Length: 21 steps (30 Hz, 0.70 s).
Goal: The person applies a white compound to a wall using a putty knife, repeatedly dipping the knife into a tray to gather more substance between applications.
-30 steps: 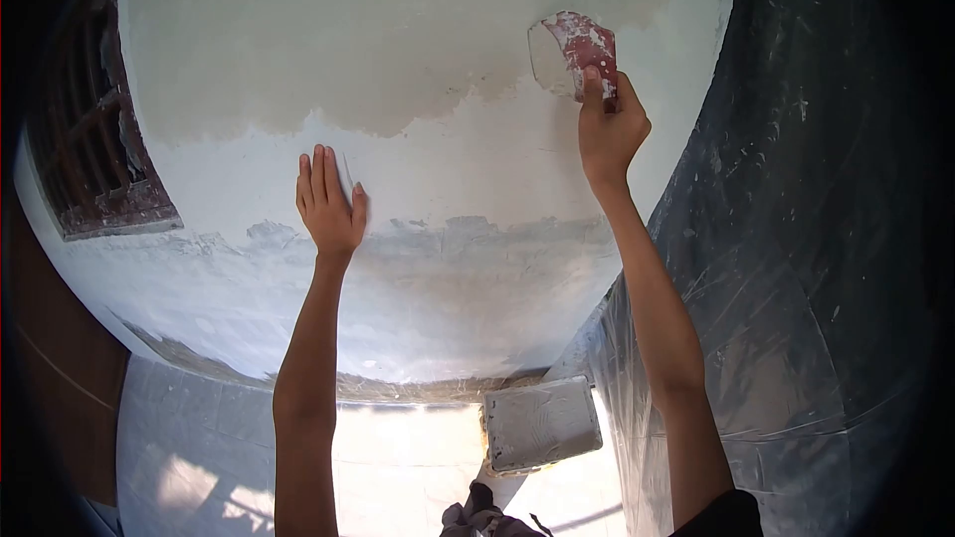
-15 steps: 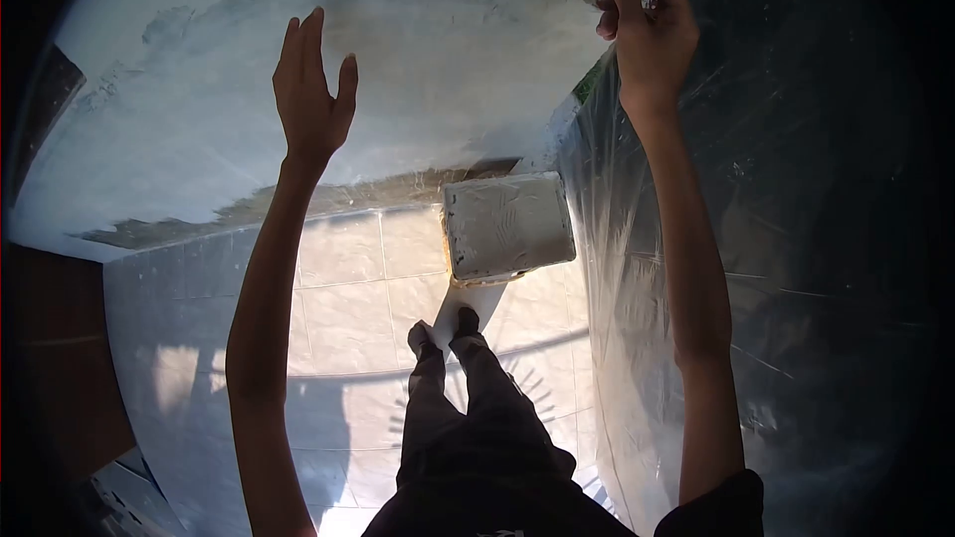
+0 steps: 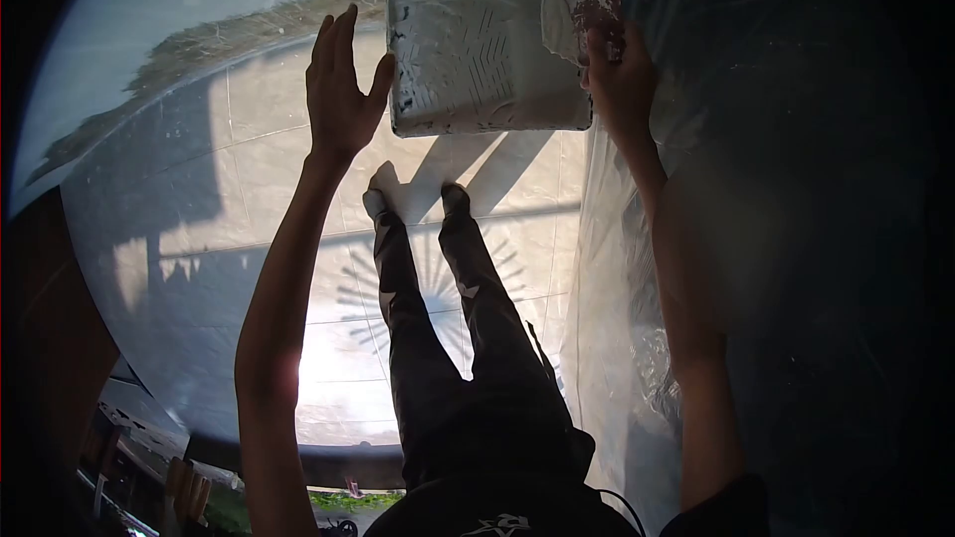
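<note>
A rectangular tray (image 3: pixel 487 60) with a pale, ridged, wet-looking surface lies at the top middle of the head view. My right hand (image 3: pixel 622 80) grips a reddish scraper (image 3: pixel 600 18) smeared with pale paste, whose pale end overlaps the tray's upper right corner; contact with the tray is unclear. Beside the tray's left edge, my left hand (image 3: pixel 343 89) is raised with its fingers extended and thumb apart, holding nothing.
A patchy, pale wall (image 3: pixel 229 0) rises at the upper left. Sunlit tiles (image 3: pixel 269 179) lie around my feet (image 3: pixel 413 201). Translucent plastic sheeting (image 3: pixel 622 308) hangs along the right. A dark brown panel (image 3: pixel 50 288) stands at the left.
The view has tilted down, bringing the tray higher in the picture. My right hand has moved with the scraper from the wall area to the tray's right side. My left hand stays open.
</note>
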Each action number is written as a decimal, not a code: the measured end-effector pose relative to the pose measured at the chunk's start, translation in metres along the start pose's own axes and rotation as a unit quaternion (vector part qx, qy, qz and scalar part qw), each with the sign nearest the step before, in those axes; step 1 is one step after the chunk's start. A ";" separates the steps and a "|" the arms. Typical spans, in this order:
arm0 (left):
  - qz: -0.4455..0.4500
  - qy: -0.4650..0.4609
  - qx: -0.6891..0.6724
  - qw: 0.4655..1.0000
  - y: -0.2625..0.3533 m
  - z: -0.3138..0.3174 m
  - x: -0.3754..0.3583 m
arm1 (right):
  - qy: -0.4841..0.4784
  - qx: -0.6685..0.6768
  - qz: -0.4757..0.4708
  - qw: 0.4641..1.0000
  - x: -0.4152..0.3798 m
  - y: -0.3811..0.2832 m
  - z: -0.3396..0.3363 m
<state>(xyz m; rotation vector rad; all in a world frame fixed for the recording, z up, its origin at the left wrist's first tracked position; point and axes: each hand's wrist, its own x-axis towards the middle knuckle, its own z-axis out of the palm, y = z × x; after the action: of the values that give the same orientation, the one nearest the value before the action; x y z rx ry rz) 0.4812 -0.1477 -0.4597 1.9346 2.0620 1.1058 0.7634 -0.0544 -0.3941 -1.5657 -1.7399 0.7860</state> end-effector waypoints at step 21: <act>-0.184 -0.172 -0.037 0.967 -0.029 0.109 -0.121 | -0.061 -0.148 0.001 0.987 -0.058 0.150 0.076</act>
<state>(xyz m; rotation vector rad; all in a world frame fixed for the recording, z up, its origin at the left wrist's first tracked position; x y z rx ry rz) 0.5380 -0.2079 -0.6027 1.4956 2.0344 0.6983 0.7959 -0.0972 -0.5635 -1.7411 -2.0185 0.6579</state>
